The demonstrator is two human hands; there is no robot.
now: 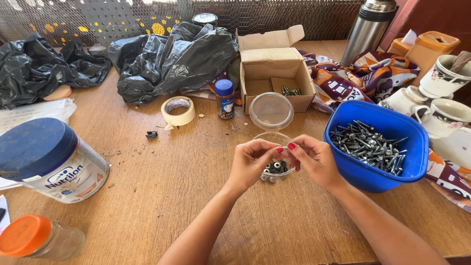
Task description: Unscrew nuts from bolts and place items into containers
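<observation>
- The left hand (pixel 251 161) and the right hand (pixel 314 159) meet at the centre of the frame, thumbs and forefingers drawn together tip to tip, pinching something too small to make out.
- Right under the fingertips sits a small clear plastic tub (pixel 276 167), with a few small dark nuts or washers lying in its bottom; both hands partly cover it.
- Just above the tub its clear round lid (pixel 271 111) stands hinged open.
- To the right of centre, just beside the right hand, is a blue plastic bowl (pixel 411 142) holding a heap of dark screws (pixel 368 145).
- Above the lid, an open cardboard box (pixel 273 73) holds a few more screws.
- Left of the box stand a small blue-capped bottle (pixel 225 99) and a roll of masking tape (pixel 178 111).
- At the upper left lie crumpled black plastic bags (pixel 171 59).
- At the left edge stands a large tin with a blue lid (pixel 44 159); at the lower left, a jar with an orange lid (pixel 37 238).
- At the upper right are a steel flask (pixel 369 28), a patterned cloth (pixel 373 73) and white cups (pixel 444 118).
- All of it rests on a wooden table (pixel 162 196).
</observation>
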